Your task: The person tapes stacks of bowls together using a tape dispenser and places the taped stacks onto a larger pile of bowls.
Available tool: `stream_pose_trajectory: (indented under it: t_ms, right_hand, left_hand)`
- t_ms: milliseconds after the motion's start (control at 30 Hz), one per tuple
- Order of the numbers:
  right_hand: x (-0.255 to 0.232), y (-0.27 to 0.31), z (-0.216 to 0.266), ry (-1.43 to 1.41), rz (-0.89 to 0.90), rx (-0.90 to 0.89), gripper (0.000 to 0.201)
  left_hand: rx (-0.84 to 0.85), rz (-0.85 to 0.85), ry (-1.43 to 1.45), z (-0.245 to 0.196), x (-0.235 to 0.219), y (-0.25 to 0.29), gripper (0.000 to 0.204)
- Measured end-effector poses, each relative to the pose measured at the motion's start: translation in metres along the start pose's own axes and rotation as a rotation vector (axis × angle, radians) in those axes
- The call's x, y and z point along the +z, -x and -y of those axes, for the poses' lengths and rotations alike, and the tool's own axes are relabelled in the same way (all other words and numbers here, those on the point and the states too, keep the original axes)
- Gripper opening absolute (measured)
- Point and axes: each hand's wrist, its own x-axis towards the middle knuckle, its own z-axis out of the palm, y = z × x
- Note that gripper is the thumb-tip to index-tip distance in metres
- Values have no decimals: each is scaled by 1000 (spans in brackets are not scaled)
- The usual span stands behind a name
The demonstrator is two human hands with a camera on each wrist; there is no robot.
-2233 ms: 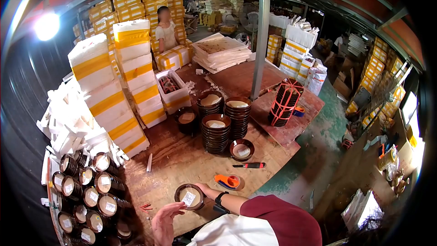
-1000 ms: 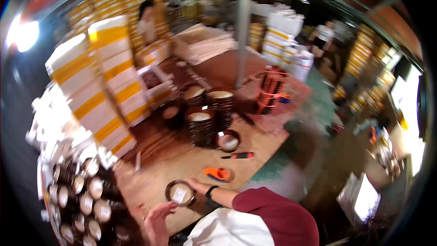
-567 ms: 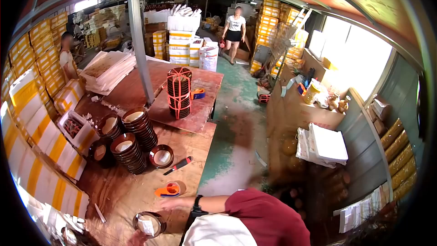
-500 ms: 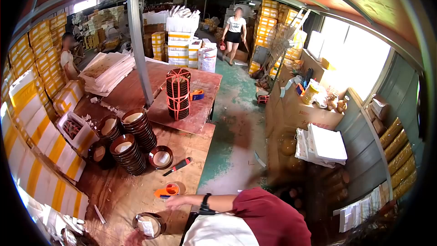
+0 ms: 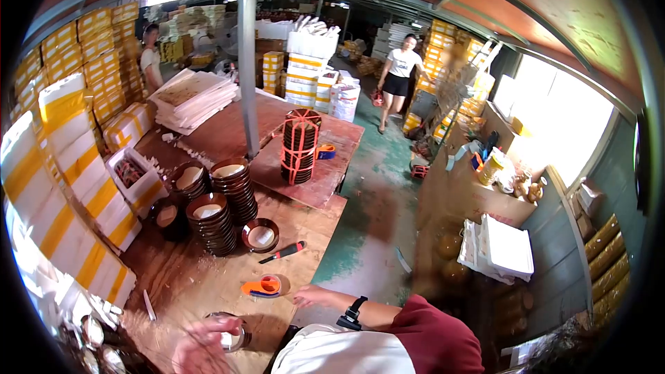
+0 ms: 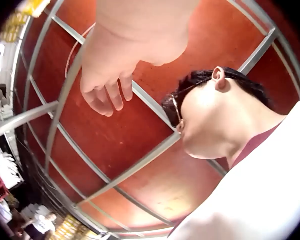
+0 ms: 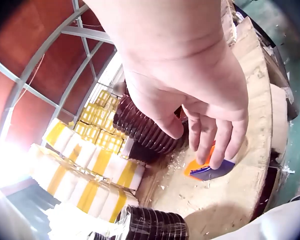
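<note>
Dark brown bowls (image 5: 242, 339) with a pale label stand at the table's front edge. My left hand (image 5: 201, 348), blurred, is raised over their left side and partly covers them. The left wrist view has this hand (image 6: 135, 55) hanging, fingers loosely bent around nothing. To the right of the orange-and-blue tape dispenser (image 5: 258, 287), my right hand (image 5: 315, 296) hovers by the table edge. In the right wrist view the relaxed fingers of that hand (image 7: 190, 95) hang in front of the dispenser (image 7: 210, 172), holding nothing; the bowl stack (image 7: 157, 224) lies below.
Bowl stacks (image 5: 211, 225), a single bowl (image 5: 261, 236) and a red-black knife (image 5: 284, 252) sit on the table (image 5: 173, 291). Farther back are a strapped stack (image 5: 300, 149) and a metal post (image 5: 248, 55). Foam boxes (image 5: 76, 166) line the left. A person (image 5: 400, 73) walks in the aisle.
The head view swung right, then slightly back left. Both hands have come off the bowls; the right moved right, past the dispenser, and the left rose. The person in the aisle has come nearer.
</note>
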Motion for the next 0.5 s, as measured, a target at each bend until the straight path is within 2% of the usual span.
stream_pose_trajectory:
  t_ms: [67,167,333,433,500]
  right_hand:
    - [6,0,5,20,13,6,50]
    - [15,-6,5,20,45,20,43]
    - [20,-19,-4,32,57,10,36]
    - [23,-13,-3,4,52,-42,33]
    - [23,-11,-2,39,75,8,38]
  left_hand:
    - [-191,87,105,-3,18,-3,62]
    - [-224,322,258,-4,44,-20,66]
    - [-97,675,444,-21,81,-54,73]
    - [14,763,499,-37,89,-66,77]
    - [72,777,495,-41,91,-66,80]
